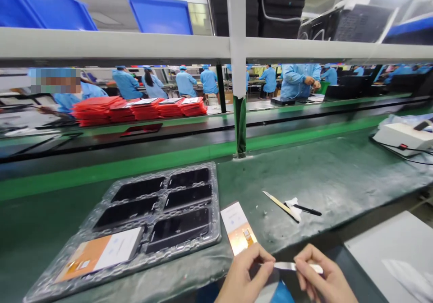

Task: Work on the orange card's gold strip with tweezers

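Green bench (304, 158). Clear tray (215, 199), dark panels (181, 197). Orange-and-white panel (237, 226) beside it. Left hand (245, 273), right hand (321, 276): grip pinching pale strip (284, 265) between them, near bench edge. Likely fine two-handed handling; calls for steady fingertips.

To the right of the clear plastic tray (217, 224), the person's left hand (246, 273) and right hand (323, 273) are presenting ungloved surfaces with slender, rounded fingers and smooth contours; fine nail detail is remaining too soft to read. Nearer the person than the tray, a bright blue patch (282, 293) is showing below the hands, its identity as clothing being impossible to confirm.
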`<state>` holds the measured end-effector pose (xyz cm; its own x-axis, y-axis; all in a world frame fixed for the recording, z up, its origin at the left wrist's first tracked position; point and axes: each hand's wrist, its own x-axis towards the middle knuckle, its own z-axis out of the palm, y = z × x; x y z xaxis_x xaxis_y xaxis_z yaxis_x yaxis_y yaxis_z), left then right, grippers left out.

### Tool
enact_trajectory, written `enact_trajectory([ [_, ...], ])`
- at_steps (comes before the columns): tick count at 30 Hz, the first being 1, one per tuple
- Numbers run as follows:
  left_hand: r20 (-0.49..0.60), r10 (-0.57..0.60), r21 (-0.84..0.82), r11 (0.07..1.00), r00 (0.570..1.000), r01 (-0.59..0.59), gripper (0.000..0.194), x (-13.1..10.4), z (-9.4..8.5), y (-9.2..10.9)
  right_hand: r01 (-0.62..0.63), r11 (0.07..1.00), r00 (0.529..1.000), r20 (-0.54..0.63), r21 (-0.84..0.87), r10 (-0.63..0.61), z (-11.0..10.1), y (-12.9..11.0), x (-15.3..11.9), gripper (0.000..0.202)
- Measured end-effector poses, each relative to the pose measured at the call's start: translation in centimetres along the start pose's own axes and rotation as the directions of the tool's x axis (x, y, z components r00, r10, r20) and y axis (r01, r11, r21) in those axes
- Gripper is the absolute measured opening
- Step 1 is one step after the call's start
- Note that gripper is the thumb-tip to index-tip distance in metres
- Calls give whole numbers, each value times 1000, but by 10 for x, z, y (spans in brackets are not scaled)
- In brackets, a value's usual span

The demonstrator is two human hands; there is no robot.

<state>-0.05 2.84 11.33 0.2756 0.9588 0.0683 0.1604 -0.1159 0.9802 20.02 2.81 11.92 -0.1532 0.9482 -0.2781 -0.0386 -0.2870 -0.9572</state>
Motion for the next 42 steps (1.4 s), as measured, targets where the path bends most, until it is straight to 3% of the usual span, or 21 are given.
enact_trajectory([
  [2, 113, 131, 228, 961, 985, -154, 31, 11, -3, 13, 138, 978, 990, 31, -156, -135, 0, -21, 5, 48],
  [4, 169, 190, 296, 926, 967, -233, 38, 20, -4, 20, 269, 933, 958, 165, -239, -234, 0, -38, 16, 45],
  [6, 124, 148, 208, 963, 981, -172, 42, 29, -6, 22, 346, 909, 928, 227, -231, -296, -2, -47, 35, 51],
  [8, 21, 51, 22, 998, 998, -52, 45, 37, -12, 21, 432, 846, 902, 141, -313, -409, -8, -48, 61, 57],
  [9, -42, 11, -72, 997, 999, -14, 46, 42, -16, 19, 464, 746, 865, 63, -478, -498, -10, -47, 75, 47],
  [10, -105, -15, -148, 989, 994, -1, 47, 46, -21, 18, 459, 585, 814, 53, -669, -579, -12, -44, 88, 35],
  [12, -212, -25, -239, 971, 977, -27, 48, 54, -31, 17, 350, 209, 745, 136, -913, -653, -11, -39, 113, 18],
  [15, -318, -4, -267, 960, 948, -85, 45, 65, -43, 14, 302, 74, 714, 174, -950, -678, -1, -33, 137, 16],
  [19, -418, 64, -210, 964, 906, -165, 46, 79, -53, 3, 288, 35, 699, 186, -957, -691, 11, -29, 148, 22],
  [24, -348, 96, -45, 992, 933, -119, 51, 91, -59, -4, 310, 80, 714, 176, -947, -677, 13, -28, 149, 19],
  [27, -370, 135, 10, 990, 919, -141, 50, 93, -59, 2, 365, 115, 699, 190, -924, -689, 14, -34, 141, 12],
  [32, -348, 154, 5, 987, 925, -163, 40, 89, -57, 20, 615, 343, 605, 146, -711, -783, 14, -47, 106, 24],
  [37, -330, 162, -27, 983, 930, -181, 30, 85, -52, 27, 618, 248, 585, 226, -746, -779, 15, -49, 77, 23],
  [42, -305, 142, -38, 986, 942, -161, 26, 83, -47, 24, 625, 168, 512, 238, -762, -825, 19, -42, 75, 24],
])
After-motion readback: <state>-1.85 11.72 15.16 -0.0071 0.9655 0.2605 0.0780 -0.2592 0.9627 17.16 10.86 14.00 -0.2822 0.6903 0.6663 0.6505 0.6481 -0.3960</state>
